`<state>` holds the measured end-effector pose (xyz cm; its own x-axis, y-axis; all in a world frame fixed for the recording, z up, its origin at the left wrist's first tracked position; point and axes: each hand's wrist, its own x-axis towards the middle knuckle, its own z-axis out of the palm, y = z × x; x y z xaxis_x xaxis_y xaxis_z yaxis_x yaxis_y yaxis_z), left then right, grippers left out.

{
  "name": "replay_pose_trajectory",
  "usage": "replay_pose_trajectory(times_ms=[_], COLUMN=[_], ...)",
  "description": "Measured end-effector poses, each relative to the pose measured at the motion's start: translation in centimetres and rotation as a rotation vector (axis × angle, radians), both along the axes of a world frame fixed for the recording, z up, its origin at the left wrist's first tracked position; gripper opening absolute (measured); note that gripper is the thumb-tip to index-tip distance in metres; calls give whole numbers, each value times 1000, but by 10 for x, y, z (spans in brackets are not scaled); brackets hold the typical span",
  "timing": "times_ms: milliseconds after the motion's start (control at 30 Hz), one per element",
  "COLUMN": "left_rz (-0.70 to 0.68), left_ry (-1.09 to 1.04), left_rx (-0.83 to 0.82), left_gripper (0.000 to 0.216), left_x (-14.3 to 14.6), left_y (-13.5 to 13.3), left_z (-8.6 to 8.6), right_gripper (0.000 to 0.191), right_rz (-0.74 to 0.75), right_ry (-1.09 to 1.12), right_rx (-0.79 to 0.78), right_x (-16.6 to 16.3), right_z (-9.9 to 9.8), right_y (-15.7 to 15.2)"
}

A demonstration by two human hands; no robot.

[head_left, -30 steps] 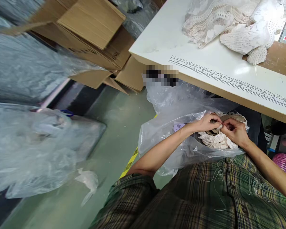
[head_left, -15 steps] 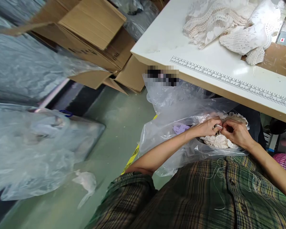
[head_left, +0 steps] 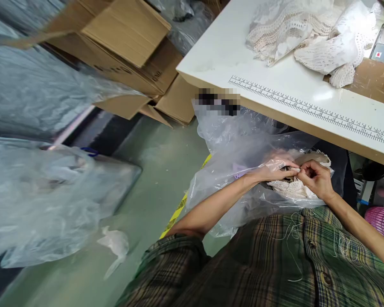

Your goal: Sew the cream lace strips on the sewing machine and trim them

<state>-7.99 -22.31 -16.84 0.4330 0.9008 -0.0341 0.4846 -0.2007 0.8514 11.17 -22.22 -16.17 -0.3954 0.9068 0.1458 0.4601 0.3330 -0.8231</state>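
Cream lace fabric [head_left: 289, 188] lies bunched up near my lap, inside or on top of a clear plastic bag [head_left: 211, 187]. My left hand [head_left: 275, 168] reaches in from the left, partly behind a fold of the clear plastic, with thumb and fingers closed on a small edge of the lace. Opposite it, my right hand [head_left: 318, 181] pinches the same spot, its fingertips meeting the left ones. Exactly what lies between the fingertips is too small to see. A purple label [head_left: 239, 171] shows through the plastic left of the lace.
Above my hands runs the edge of a white table [head_left: 208, 55] printed with a ruler scale. More lace fabric [head_left: 333, 55] is piled on it. Open cardboard boxes [head_left: 128, 34] and big plastic-wrapped bundles [head_left: 41, 196] stand left. A pink basket [head_left: 382, 221] sits at right.
My left fingers have stretched out a little, and plastic now lies over part of that hand. My right hand has shifted slightly left. The purple label is more covered.
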Motion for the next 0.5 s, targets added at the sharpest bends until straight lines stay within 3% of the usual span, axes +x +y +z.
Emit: replay_pose_trajectory(times_ms=[133, 300, 400, 500], left_rz=[-101, -91, -105, -108], left_ry=[73, 144, 134, 99], left_rx=[77, 181, 182, 161], left_gripper=[12, 6, 4, 4], left_x=[3, 11, 13, 13], left_y=[5, 5, 5, 5], left_z=[-2, -5, -6, -6], right_gripper=[16, 14, 12, 13], right_rz=[9, 95, 176, 227], right_ry=[2, -60, -131, -186], right_rx=[-52, -90, -80, -54], right_x=[1, 4, 4, 11], right_z=[-5, 1, 15, 46], right_y=[1, 13, 17, 12])
